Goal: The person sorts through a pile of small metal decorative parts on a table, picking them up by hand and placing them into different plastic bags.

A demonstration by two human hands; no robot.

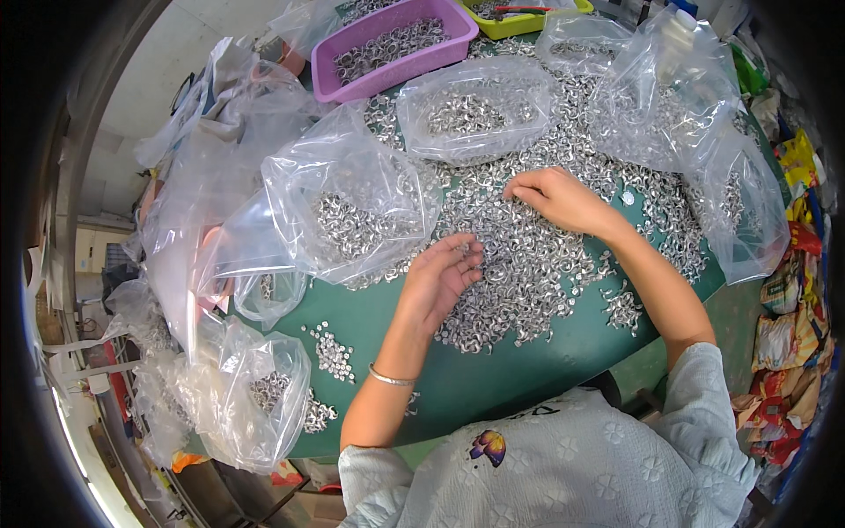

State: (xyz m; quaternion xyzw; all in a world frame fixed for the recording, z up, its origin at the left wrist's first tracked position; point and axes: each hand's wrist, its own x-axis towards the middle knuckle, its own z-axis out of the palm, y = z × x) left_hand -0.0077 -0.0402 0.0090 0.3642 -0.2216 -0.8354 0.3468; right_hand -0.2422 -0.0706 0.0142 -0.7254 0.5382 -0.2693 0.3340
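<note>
A broad heap of small, shiny, curved metal pieces (519, 290) covers the middle of the green table (396, 326). At the left side of the heap is my left hand (443, 280), its palm turned inward and its fingers loosely bent and a little apart. Nothing shows in that palm. Farther up and to the right, my right hand (563, 199) hangs over the heap with thumb and fingers pinched together. Whatever lies between those fingertips is too small to make out. Nearest my left hand stands an open clear plastic bag (299, 180) with metal pieces inside.
A purple basin (326, 66) and a yellow-green tray (502, 28) stand at the far edge. Clear bags of pieces (475, 145) ring the heap, another bag (290, 361) at the near left. Small round pieces (334, 354) lie left of my forearm. Colourful packages (783, 343) fill the right side.
</note>
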